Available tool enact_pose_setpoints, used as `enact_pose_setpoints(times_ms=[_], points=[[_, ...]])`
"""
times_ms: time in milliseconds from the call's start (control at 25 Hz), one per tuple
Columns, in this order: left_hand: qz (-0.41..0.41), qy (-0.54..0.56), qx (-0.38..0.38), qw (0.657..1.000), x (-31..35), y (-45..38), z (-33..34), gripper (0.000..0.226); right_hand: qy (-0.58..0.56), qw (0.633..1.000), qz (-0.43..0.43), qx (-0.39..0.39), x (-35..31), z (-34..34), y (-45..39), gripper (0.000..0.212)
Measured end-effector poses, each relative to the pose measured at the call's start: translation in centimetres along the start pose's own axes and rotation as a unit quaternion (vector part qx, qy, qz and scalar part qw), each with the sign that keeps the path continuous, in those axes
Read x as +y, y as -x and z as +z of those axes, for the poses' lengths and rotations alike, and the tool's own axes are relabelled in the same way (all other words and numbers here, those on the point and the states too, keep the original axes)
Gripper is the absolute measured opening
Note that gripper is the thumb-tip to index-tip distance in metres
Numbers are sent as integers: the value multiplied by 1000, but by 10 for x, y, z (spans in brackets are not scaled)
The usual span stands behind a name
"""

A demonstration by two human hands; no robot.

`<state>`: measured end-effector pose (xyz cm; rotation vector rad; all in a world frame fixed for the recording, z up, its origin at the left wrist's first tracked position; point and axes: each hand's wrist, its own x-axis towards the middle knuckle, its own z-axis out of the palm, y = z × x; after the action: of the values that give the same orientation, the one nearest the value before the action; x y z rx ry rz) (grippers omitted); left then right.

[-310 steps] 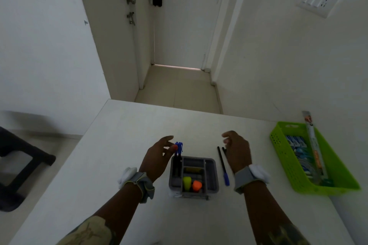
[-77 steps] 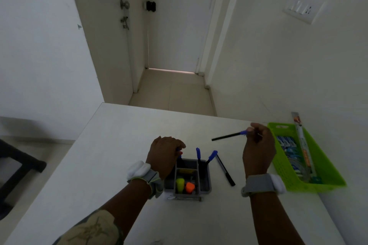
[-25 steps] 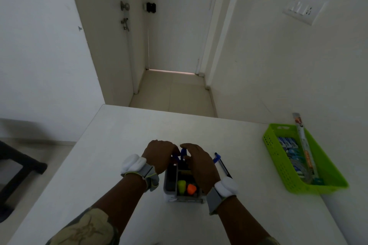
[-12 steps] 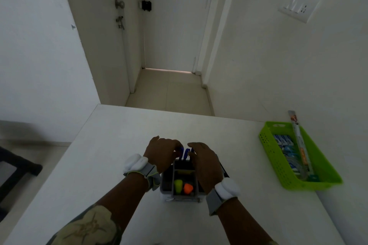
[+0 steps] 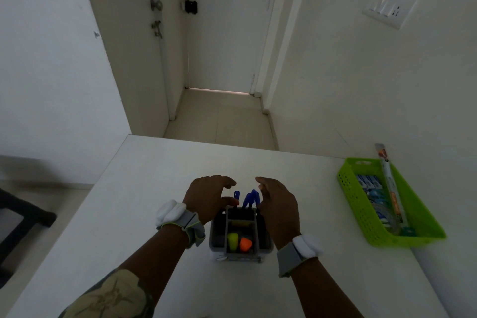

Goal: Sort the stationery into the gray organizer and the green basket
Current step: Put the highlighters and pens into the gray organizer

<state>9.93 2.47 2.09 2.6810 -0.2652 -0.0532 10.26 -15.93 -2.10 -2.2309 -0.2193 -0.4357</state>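
The gray organizer (image 5: 216, 235) stands on the white table (image 5: 144, 188) between my hands. Blue-capped pens (image 5: 248, 197) stick up from its back compartment. A yellow highlighter (image 5: 232, 239) and an orange one (image 5: 245, 244) sit in a front slot. My left hand (image 5: 207, 197) hovers over the organizer's left rear corner with loosely curved fingers, holding nothing. My right hand (image 5: 278, 204) hovers at the right side, fingers relaxed and empty. The green basket (image 5: 352, 201) lies at the right edge, holding blue-white packs and a long ruler (image 5: 389, 186).
A wall runs along the table's right edge behind the basket. Beyond the far table edge is a tiled hallway with a closed door (image 5: 227, 20). A dark chair (image 5: 18, 217) stands left of the table.
Both hands have lifted off the pens and spread apart to either side of the organizer. The pen that lay to the organizer's right is no longer in sight.
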Motion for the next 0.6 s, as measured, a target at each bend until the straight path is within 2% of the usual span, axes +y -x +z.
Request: enact_pose_setpoints(times_ms=[120,360,480,600], points=[[3,11,2,1000,-1,2,2,53,10,998,52,-38,-4,-13,-2,34],[3,15,7,1000,-1,3,3,51,48,993,69,81,11,-32,-7,26],[1,18,7,1000,-1,5,4,50,82,987,98,102,26,-37,-7,23],[-1,26,14,1000,-2,5,5,51,136,981,122,64,47,-39,2,20]])
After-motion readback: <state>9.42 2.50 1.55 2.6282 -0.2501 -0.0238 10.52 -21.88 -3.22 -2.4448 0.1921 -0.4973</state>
